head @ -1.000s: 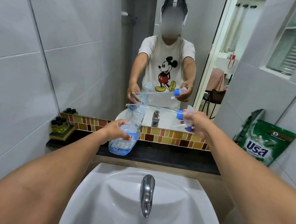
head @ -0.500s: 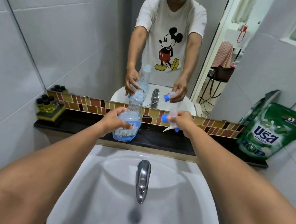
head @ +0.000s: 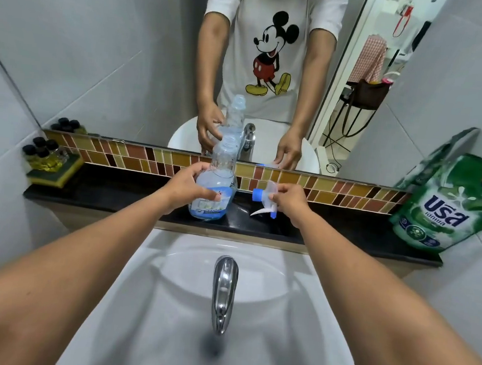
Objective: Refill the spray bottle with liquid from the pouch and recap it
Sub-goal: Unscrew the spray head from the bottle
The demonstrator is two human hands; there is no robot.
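A clear spray bottle (head: 219, 177) with a little blue liquid at its bottom stands upright on the black ledge (head: 114, 199), its neck uncapped. My left hand (head: 187, 187) grips its lower body. My right hand (head: 289, 200) holds the spray head (head: 264, 198), white with a blue collar, low over the ledge just right of the bottle, its trigger pointing down to the counter. A green refill pouch (head: 449, 205) leans against the wall at the far right of the ledge, away from both hands.
A white basin (head: 163, 307) with a chrome tap (head: 223, 292) lies below the ledge. Small black-capped bottles (head: 42, 153) sit on a yellow sponge at the ledge's left end. A mirror above the mosaic tile strip reflects a person.
The bottle went from tilted to upright and now rests on the ledge. My right hand lowered the spray head toward the ledge. The camera tipped downward.
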